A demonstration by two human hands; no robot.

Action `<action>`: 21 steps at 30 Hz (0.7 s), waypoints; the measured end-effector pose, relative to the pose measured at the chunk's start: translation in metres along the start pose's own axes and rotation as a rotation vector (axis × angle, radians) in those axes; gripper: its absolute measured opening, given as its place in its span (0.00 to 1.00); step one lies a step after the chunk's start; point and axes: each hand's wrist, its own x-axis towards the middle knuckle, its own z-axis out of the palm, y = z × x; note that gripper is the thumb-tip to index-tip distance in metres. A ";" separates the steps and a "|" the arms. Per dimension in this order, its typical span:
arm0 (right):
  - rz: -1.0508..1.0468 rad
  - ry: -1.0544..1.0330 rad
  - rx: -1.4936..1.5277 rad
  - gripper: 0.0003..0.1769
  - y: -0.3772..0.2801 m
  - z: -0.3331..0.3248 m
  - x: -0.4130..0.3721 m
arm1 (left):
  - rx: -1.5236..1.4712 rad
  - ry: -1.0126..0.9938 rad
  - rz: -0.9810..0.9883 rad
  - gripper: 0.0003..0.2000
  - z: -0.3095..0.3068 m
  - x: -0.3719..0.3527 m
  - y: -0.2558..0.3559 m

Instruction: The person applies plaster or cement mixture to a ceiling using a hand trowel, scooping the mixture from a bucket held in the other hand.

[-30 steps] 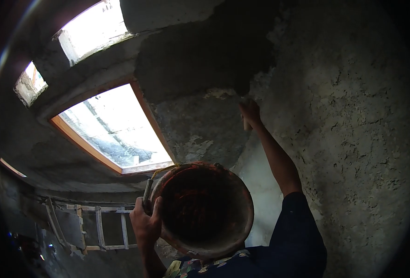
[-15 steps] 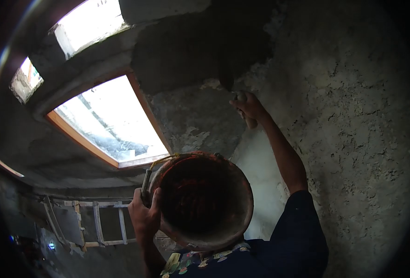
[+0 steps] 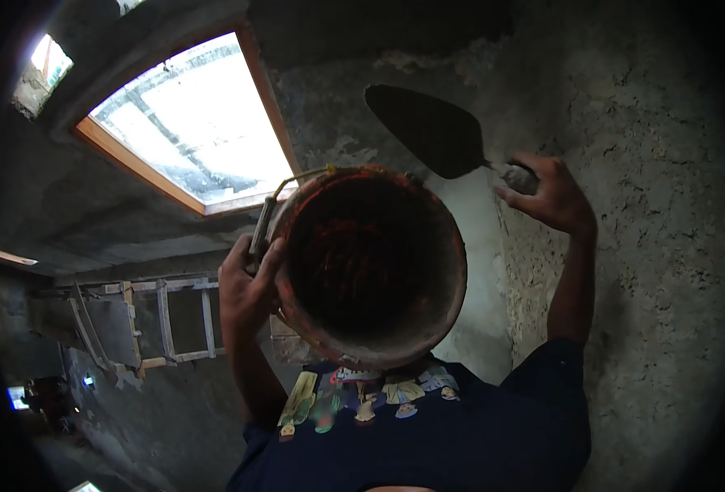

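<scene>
A round bucket [image 3: 453,287] with a dark, reddish inside is in front of my chest, its mouth facing the camera. My left hand [image 3: 248,287] grips its left side by the handle [image 3: 262,225], thumb against the rim. On the right, my right hand [image 3: 551,193] is closed around the grip of a trowel [image 3: 428,131]. The trowel's broad dark blade points up and left, above the bucket and apart from it. How much material lies deep in the bucket is too dark to tell.
A wood-framed window [image 3: 198,123] is at upper left. Rough plastered wall [image 3: 649,246] fills the right side. A wooden ladder-like frame [image 3: 166,324] stands at lower left. Darker plaster [image 3: 379,33] covers the wall at the top.
My right hand has moved right and slightly down, bringing the trowel away from the dark plaster with its blade now clearly visible. The bucket and my left hand appear higher in view.
</scene>
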 end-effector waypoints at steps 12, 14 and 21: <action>0.108 -0.286 -0.501 0.19 -0.073 0.017 -0.106 | -0.484 -0.443 0.045 0.18 0.020 -0.002 0.023; 0.009 -0.162 -0.687 0.14 -0.065 0.039 -0.108 | -0.526 -0.463 0.092 0.18 0.028 -0.002 0.020; -0.187 -0.078 -1.041 0.17 -0.067 0.102 -0.112 | -0.221 -0.548 0.149 0.16 0.014 -0.010 0.042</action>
